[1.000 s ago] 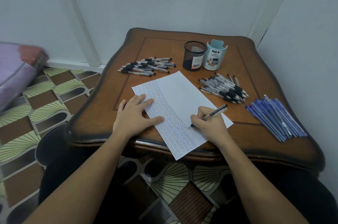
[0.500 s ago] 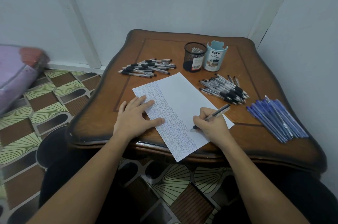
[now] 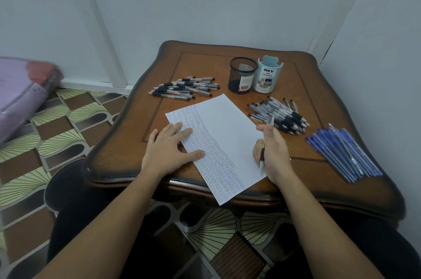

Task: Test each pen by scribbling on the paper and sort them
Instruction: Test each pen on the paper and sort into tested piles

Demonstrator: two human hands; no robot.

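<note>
A white paper (image 3: 225, 128) with rows of blue scribbles down its left half lies on the wooden table (image 3: 284, 183). My left hand (image 3: 169, 150) rests flat on the paper's left edge. My right hand (image 3: 272, 153) holds a black-grip pen (image 3: 262, 157) over the paper's right edge, lifted, tip pointing down and toward me. A pile of black-grip pens (image 3: 185, 89) lies at the back left, another pile (image 3: 281, 115) to the right of the paper, and blue pens (image 3: 341, 153) at the far right.
A black mesh cup (image 3: 242, 75) and a pale blue desk organizer (image 3: 268, 76) stand at the back of the table. White walls close in behind and on the right. A purple bundle (image 3: 20, 94) lies on the patterned floor at left.
My right hand has stopped writing and turned palm inward, lifting the pen off the paper so it stands more upright. My left hand has stayed put.
</note>
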